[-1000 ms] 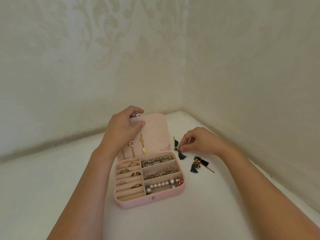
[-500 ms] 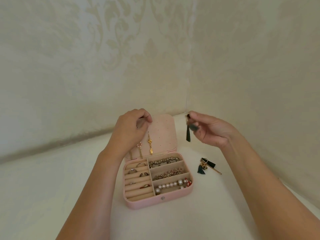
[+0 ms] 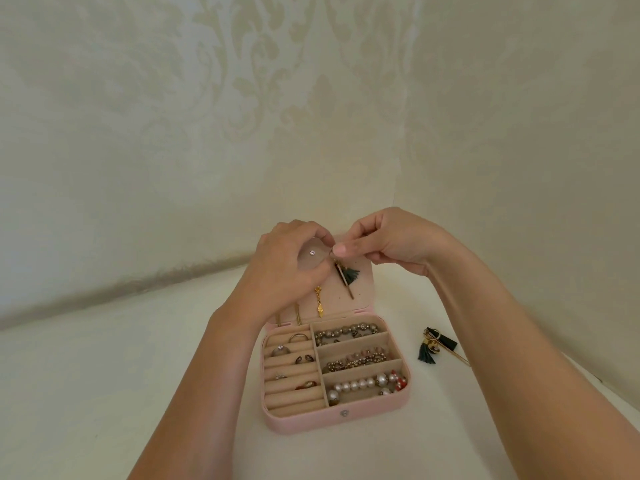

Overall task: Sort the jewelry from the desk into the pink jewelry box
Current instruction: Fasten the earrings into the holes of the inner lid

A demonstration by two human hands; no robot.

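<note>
Sorting judged nearly done. Pink box [image 3: 311, 419], open on bench [image 3: 173, 375]:
- rings [image 3: 298, 338] in left rolls
- bead bracelets [image 3: 349, 331] in three right compartments
- gold earring [image 3: 319, 304] and stud [image 3: 312, 252] on lid [image 3: 362, 292]

Tassel earring [image 3: 349, 273] pinched by right hand [image 3: 384, 244] against lid, which left hand [image 3: 287, 268] grips. Remaining: second tassel earring [image 3: 431, 346], right of box.

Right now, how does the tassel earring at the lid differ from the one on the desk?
The lid earring hangs against the lid, pinched at its top by the right hand; the desk earring lies on the desk, untouched. The lid earring's bar points down; the desk earring's bar slants right. Both have a green tassel and a bar.
</note>
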